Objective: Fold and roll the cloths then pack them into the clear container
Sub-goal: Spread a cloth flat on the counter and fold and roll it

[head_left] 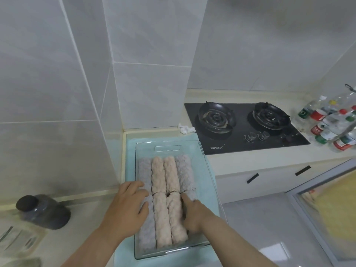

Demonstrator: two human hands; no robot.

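Head view looks down on both forearms reaching forward into the clear container [209, 173], which sits on a pale teal mat [130, 151] on the desk [242, 162] by the tiled wall corner. The left hand [128, 207] lies palm down with its fingers spread and straight, resting on the grey rolls at the container's left side. The right hand [193, 216] is over the near right corner, index finger stretched forward along the seam between a pink roll [176, 218] and a grey roll [191, 195]; its other fingers dip out of sight, so whether it grips that roll cannot be told. The rolled cloths [164, 176] fill the container in two rows of four, grey outside and pink inside, lying side by side and touching. A black gas hob [244, 130] and a cluster of plastic bottles [331, 124] lie to the right; a dark jar [44, 211] stands to the left.
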